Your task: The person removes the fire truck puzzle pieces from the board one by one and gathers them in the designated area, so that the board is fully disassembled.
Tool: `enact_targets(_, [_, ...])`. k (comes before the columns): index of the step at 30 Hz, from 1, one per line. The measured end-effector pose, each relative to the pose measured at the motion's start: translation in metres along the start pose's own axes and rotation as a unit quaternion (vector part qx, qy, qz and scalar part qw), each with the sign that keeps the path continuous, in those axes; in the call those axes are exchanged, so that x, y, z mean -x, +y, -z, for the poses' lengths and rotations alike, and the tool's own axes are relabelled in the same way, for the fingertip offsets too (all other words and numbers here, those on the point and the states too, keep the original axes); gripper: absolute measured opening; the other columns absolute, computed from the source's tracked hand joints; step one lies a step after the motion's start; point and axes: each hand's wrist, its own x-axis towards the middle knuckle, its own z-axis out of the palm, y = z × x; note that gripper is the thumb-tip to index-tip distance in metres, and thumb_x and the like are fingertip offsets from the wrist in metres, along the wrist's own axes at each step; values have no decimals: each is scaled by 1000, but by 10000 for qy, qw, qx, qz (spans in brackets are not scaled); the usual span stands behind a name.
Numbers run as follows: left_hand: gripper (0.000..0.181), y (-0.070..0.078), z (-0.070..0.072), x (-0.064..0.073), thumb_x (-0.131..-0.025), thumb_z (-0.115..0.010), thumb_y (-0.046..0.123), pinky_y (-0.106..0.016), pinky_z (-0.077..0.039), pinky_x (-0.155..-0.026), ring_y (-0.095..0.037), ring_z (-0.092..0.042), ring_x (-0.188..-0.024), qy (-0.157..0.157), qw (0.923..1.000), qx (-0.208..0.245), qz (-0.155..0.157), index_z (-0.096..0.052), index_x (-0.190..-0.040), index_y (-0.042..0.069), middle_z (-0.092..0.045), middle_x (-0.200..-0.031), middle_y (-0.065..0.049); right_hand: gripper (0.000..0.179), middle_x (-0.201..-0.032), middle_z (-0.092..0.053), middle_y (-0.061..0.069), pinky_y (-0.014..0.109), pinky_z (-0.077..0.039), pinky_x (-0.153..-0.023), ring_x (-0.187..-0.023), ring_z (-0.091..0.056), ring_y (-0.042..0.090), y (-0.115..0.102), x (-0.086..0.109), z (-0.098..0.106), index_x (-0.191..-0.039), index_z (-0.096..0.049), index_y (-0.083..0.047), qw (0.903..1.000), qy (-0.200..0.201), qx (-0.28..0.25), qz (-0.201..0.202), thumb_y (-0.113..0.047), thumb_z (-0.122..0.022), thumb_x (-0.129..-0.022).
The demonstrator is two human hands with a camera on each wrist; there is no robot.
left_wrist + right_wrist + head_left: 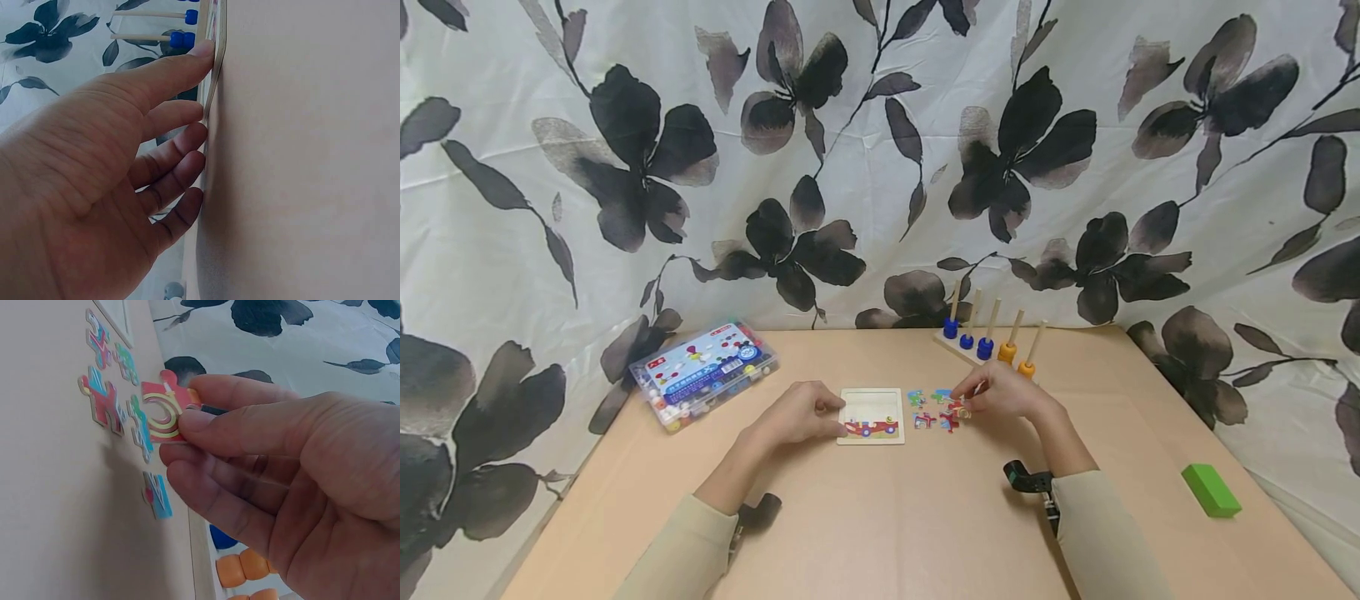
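Observation:
My left hand (805,412) rests at the left edge of a small wooden puzzle board (871,393), thumb and index finger spread along its frame and the other fingers loose. The board's lower part holds a picture of a red vehicle (872,429); its upper part is bare. My right hand (1003,390) pinches a red puzzle piece (164,412) with yellow rings between thumb and fingers, raised just over the table. Close to it lie several loose puzzle pieces (925,421), red, green and blue.
Behind the right hand stands a peg rack (958,346) with blue and orange beads on upright pegs. A clear plastic case (703,371) of small coloured parts lies at the back left. Far right is a green block (1212,490). A flowered cloth (880,167) hangs behind the table.

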Motion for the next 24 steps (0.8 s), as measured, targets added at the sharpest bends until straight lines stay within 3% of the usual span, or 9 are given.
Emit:
enact_targets(10, [49,1,-1,-1,-77,-93,32,-41,-55,-93,-16,-68,-101,-2,9999,59,109,-79,-117,7,-77,-112,-3,22,-93,-77,11,23,-52,-67,-80,-61,17,9,1,5,-106,-81,0,9996,-207,164,55,8,-75,-86])
enact_targets(24, [49,0,-1,0,-77,-93,30,-40,-55,-93,-15,-67,-101,9,9999,66,91,-79,-117,7,-76,-111,-3,22,-94,-77,12,24,-52,-66,-80,-60,20,14,5,5,-105,-81,1,9991,-330,146,-219,11,-74,-86])
